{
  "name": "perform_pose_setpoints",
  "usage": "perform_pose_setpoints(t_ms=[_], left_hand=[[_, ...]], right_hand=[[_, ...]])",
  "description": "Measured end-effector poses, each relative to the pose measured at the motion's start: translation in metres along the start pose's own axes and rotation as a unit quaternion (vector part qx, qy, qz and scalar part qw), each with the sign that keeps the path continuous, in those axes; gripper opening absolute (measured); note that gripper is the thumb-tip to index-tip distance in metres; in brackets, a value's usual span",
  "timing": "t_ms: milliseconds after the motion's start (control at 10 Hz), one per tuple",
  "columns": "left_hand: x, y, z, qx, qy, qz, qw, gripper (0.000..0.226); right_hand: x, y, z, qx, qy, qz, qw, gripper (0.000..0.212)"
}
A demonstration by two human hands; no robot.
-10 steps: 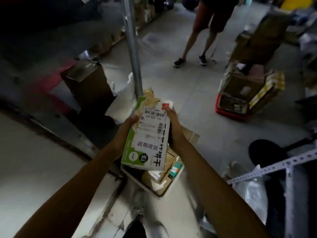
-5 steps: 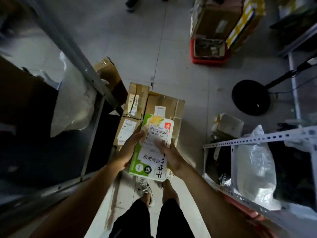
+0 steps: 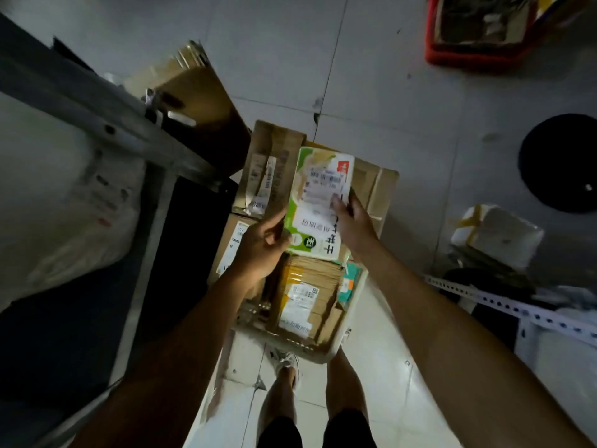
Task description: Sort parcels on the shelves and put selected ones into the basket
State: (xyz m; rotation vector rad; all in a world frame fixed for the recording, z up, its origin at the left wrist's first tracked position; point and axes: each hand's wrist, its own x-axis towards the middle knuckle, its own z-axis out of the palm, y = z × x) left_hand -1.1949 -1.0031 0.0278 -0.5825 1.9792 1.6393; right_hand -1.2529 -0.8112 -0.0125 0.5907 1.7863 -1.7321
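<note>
- Nearest the camera, the person's bare legs and one shoe [image 3: 286, 363] stand on pale floor tiles, right behind the basket
- The basket [image 3: 350, 313], pale-rimmed and on the floor just ahead of the feet, already holds several cardboard parcels; a brown one with a white label [image 3: 307, 297] lies on top, and a teal-edged packet [image 3: 349, 284] is wedged against the right wall
- Above the far end of the basket, both hands hold the green-and-white parcel [image 3: 318, 202], label side up
- The left hand [image 3: 261, 245] grips its lower left edge, fingers curled underneath and thumb on top
- The right hand [image 3: 353, 221] holds the right edge, fingertips pressed on the label; motion blur hides how far the fingers wrap behind
- The likely step is lowering this parcel into the basket, which looks nearly full, so a careless drop could leave it sliding off the stacked boxes and onto the floor
- Releasing one hand early could tip the flat parcel out of the other's edge grip
- Beyond the hands, more brown boxes [image 3: 274, 169] sit on the floor beside a metal shelf post [image 3: 106, 124]
- Farther off, a white foam box [image 3: 504, 234], a round black base [image 3: 562, 163] and a red crate [image 3: 478, 56] lie well apart from the basket
</note>
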Motion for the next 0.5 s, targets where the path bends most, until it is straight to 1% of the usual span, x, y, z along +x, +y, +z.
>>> perform_pose_setpoints(t_ms=[100,200,300,400,500], left_hand=[[0.036,-0.016,0.003,0.085,0.028,0.015,0.996,0.058],[0.039,-0.017,0.017,0.222,-0.007,-0.001,0.975,0.06],[0.027,-0.013,0.029,0.251,-0.035,0.002,0.967,0.059],[0.008,-0.004,0.03,0.267,-0.038,0.017,0.963,0.051],[-0.012,0.006,0.025,0.276,-0.023,0.026,0.96,0.044]], right_hand=[[0.029,0.012,0.01,-0.086,-0.05,0.016,0.995,0.06],[0.018,0.018,0.021,-0.166,-0.072,0.046,0.982,0.075],[0.003,0.015,0.024,-0.19,-0.073,0.032,0.979,0.077],[-0.013,0.011,0.021,-0.222,-0.06,0.035,0.973,0.07],[-0.032,0.009,0.02,-0.2,-0.012,0.055,0.978,0.063]])
